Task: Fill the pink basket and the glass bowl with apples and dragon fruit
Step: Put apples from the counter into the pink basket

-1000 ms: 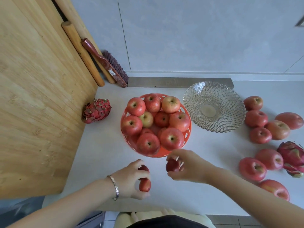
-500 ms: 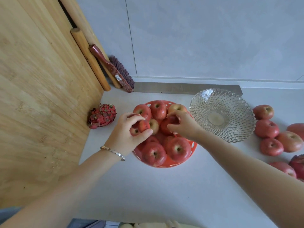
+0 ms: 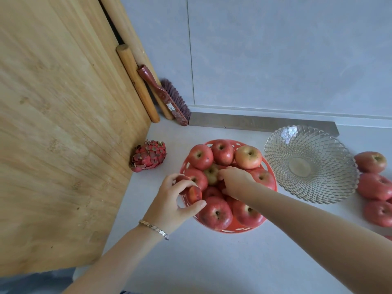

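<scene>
The pink basket (image 3: 233, 230) stands mid-counter, heaped with several red apples (image 3: 215, 213). My left hand (image 3: 171, 204) hovers at its left rim and grips two small red apples (image 3: 194, 194). My right hand (image 3: 235, 180) reaches into the middle of the heap, fingers curled down round a small apple (image 3: 221, 184) that is mostly hidden under the hand. To the right of the basket stands the glass bowl (image 3: 331, 187) with nothing in it. A dragon fruit (image 3: 149, 155) lies left of the basket against the wooden board.
A large wooden board (image 3: 63, 124) leans along the left side. Behind it stand rolling pins (image 3: 135, 81) and a red brush (image 3: 167, 98). Several loose apples (image 3: 374, 186) lie right of the bowl. A metal strip (image 3: 263, 123) runs along the wall.
Both hands carried small apples from the counter's front up to the basket. My right hand has since pushed deeper into the middle of the heap; my left hand shifted to the basket's left rim.
</scene>
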